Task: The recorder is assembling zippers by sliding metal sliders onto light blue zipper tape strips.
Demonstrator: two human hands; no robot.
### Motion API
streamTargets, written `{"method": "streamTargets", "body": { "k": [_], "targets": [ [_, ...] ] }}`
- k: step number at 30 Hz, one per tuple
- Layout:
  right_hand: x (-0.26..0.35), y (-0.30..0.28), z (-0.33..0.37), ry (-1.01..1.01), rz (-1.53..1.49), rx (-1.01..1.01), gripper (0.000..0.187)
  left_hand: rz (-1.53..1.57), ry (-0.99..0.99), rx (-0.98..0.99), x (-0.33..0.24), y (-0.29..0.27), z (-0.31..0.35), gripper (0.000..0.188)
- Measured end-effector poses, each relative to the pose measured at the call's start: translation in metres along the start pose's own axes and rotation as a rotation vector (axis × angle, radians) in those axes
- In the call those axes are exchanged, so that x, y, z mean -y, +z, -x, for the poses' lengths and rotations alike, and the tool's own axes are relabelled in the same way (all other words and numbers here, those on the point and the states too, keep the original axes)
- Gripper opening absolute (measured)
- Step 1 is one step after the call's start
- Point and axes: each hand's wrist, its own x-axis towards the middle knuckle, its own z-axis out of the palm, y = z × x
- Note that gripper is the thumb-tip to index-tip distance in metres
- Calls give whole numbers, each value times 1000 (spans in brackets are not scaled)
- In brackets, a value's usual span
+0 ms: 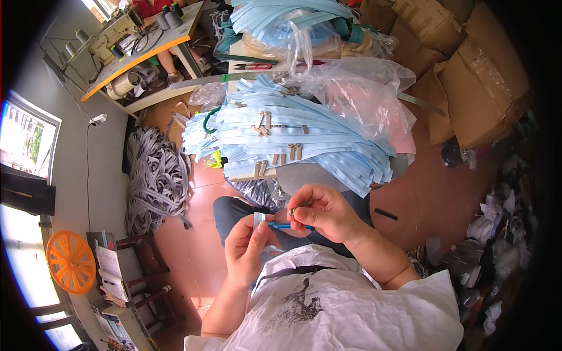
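Observation:
Above my lap, my left hand [249,241] is closed, thumb against fingers, on the pale end of a light blue zipper tape [259,219]. To its right, my right hand [325,212] pinches a small metal piece [292,212] that looks like a zipper slider. A thin bright blue item [282,225] spans the gap between my hands; its kind is unclear and its right end goes under the right hand. Beyond them, a big pile of light blue zipper tapes [263,126] covers the work surface, with several small metal pieces [294,152] lying on top.
Clear plastic bags [374,88] lie behind the pile, near red-handled snips [253,66]. Grey tape [155,181] is heaped on the floor at left. Cardboard boxes [474,93] stand at far right. Another person sits by the sewing machine [117,32] at far left.

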Motion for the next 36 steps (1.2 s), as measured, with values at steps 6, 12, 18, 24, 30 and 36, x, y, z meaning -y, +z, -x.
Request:
{"method": "streamTargets", "body": {
  "k": [6,12,18,24,30,36],
  "targets": [
    [1,5,-1,-46,139,20,20,-10,38,15,4,-1,0,23],
    [6,7,0,1,121,53,20,-88,51,28,4,2,0,23],
    [7,11,-2,-26,232,74,13,-79,45,20,2,4,1,23],
    [7,11,-3,-109,431,163,14,-70,36,5,0,7,1,19],
    [1,14,-5,-59,236,94,29,-93,43,17,-1,8,2,16],
    [0,16,-5,-93,214,70,32,-118,50,21,1,6,2,14]
  ]
}}
